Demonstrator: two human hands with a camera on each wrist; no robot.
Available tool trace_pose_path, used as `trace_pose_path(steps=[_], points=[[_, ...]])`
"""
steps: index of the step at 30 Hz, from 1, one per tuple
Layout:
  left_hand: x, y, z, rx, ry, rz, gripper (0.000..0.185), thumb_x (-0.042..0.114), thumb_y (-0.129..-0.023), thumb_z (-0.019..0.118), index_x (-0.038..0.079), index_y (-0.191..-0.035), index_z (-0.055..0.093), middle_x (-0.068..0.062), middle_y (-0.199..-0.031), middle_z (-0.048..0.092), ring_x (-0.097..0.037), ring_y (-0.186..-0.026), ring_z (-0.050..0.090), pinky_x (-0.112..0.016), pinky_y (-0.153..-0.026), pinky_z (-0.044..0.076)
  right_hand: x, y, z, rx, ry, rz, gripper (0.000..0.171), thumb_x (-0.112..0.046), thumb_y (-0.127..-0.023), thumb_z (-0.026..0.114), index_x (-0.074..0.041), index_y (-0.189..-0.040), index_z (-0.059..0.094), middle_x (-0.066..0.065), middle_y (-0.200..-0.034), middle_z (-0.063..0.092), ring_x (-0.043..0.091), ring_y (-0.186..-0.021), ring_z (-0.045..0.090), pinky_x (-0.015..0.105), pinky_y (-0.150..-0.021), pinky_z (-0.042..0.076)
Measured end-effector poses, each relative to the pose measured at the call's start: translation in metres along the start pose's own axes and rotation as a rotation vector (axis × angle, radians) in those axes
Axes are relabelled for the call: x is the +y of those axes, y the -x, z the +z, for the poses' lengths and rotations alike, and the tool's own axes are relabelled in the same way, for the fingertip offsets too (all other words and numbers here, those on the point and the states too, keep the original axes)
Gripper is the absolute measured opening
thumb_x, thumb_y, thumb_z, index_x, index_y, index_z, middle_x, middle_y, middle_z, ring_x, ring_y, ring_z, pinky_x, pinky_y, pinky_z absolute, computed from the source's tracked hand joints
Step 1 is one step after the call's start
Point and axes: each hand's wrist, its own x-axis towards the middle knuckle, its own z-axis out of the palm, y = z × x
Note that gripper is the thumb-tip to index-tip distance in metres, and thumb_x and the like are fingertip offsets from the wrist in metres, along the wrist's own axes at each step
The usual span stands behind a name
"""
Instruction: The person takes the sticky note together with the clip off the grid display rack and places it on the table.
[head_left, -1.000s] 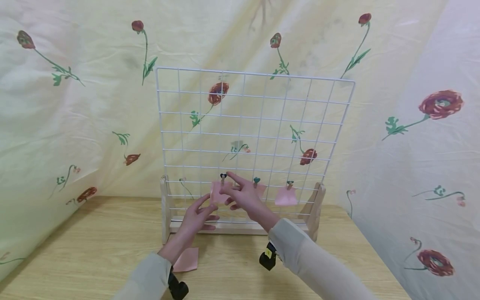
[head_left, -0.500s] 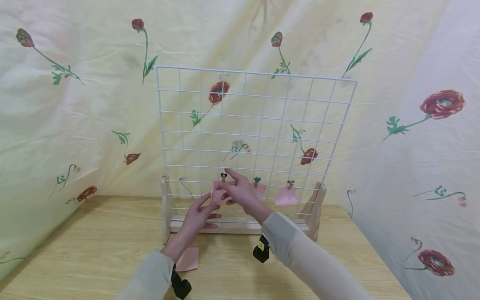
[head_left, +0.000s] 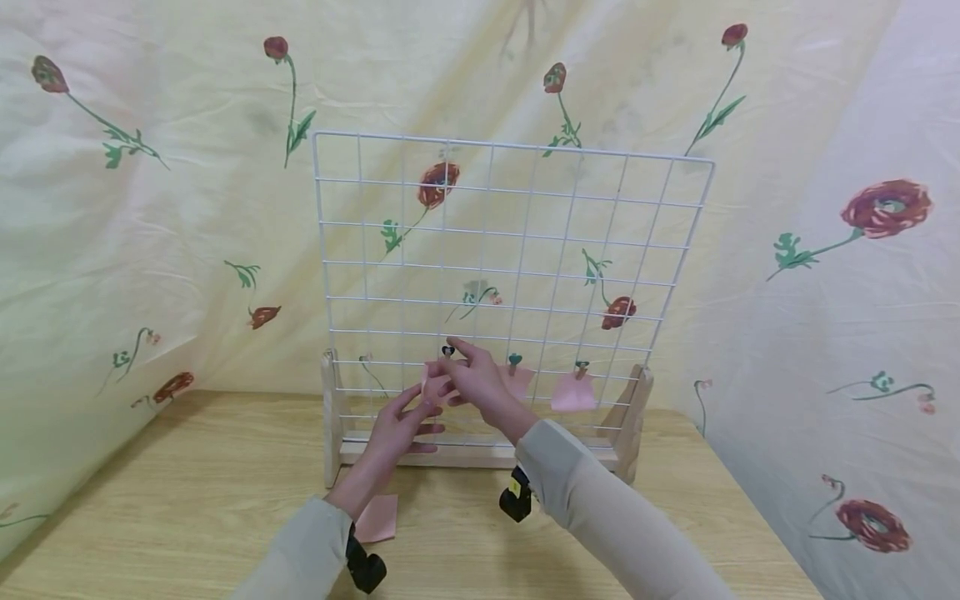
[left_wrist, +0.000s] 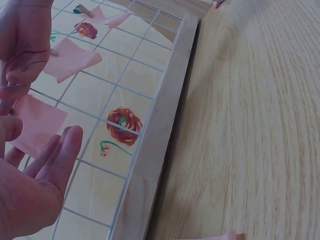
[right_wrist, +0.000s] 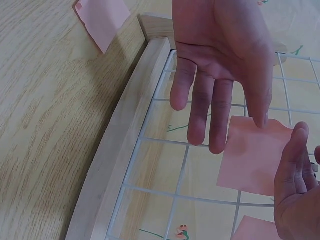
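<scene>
A square pink paper note (right_wrist: 250, 155) hangs on the white wire grid (head_left: 487, 271) under a small clip with a black heart (head_left: 447, 351). My left hand (head_left: 397, 429) pinches the note's left edge between thumb and index finger, its other fingers spread. My right hand (head_left: 483, 379) overlaps the note in the head view. Its index finger points up beside the black heart, and its thumb is at the note's upper left corner. Two more pink notes, the nearer one (head_left: 517, 382) partly behind my right hand and the other (head_left: 573, 393) farther right, hang from green-heart clips.
The grid stands in a wooden base (head_left: 465, 456) with upright side supports on a wood-grain table (head_left: 225, 500). Another pink note (head_left: 377, 518) lies on the table beside my left forearm. A flower-printed cloth (head_left: 187, 208) surrounds the table.
My right hand has shifted slightly left, its thumb moving to the note's upper left corner. My left hand has edged slightly right, still at the note's left edge.
</scene>
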Motion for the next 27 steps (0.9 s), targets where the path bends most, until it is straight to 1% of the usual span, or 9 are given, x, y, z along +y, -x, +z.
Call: trace_pose_path(steps=[3, 8, 17, 27], points=[[0.0013, -0.0005, 0.0005, -0.002, 0.015, -0.003, 0.060, 0.038, -0.096, 0.058, 0.018, -0.148, 0.037, -0.019, -0.124, 0.061, -0.028, -0.098, 0.068, -0.039, -0.074, 0.060, 0.0011, -0.0015, 0.0007, 0.006, -0.017, 0.002, 0.051, -0.019, -0.102, 0.048, -0.013, -0.150, 0.034, 0.011, -0.106, 0.071, 0.013, -0.066, 0.065, 0.025, -0.060, 0.056], [0.0034, 0.0007, 0.0008, -0.010, 0.036, -0.001, 0.054, 0.034, -0.099, 0.053, 0.014, -0.147, 0.037, -0.020, -0.124, 0.061, -0.030, -0.099, 0.068, -0.039, -0.074, 0.060, 0.0023, -0.0033, 0.0023, 0.012, -0.028, -0.004, 0.047, -0.019, -0.103, 0.045, -0.011, -0.148, 0.036, 0.014, -0.110, 0.070, 0.012, -0.065, 0.064, 0.025, -0.057, 0.056], [0.0046, 0.0020, 0.0011, -0.015, 0.046, 0.020, 0.051, 0.037, -0.101, 0.048, 0.012, -0.145, 0.041, -0.020, -0.121, 0.062, -0.031, -0.100, 0.067, -0.040, -0.075, 0.060, 0.0016, -0.0030, 0.0027, 0.012, -0.026, -0.014, 0.040, -0.016, -0.103, 0.045, -0.006, -0.141, 0.045, 0.014, -0.108, 0.070, 0.011, -0.063, 0.063, 0.023, -0.055, 0.054], [0.0036, 0.0000, 0.0019, -0.003, 0.042, 0.027, 0.054, 0.040, -0.100, 0.049, 0.010, -0.144, 0.043, -0.019, -0.116, 0.065, -0.029, -0.097, 0.068, -0.040, -0.074, 0.060, -0.0002, -0.0016, 0.0022, 0.039, -0.009, -0.006, 0.039, -0.018, -0.103, 0.046, -0.006, -0.140, 0.047, 0.012, -0.102, 0.072, 0.012, -0.065, 0.063, 0.024, -0.057, 0.055]])
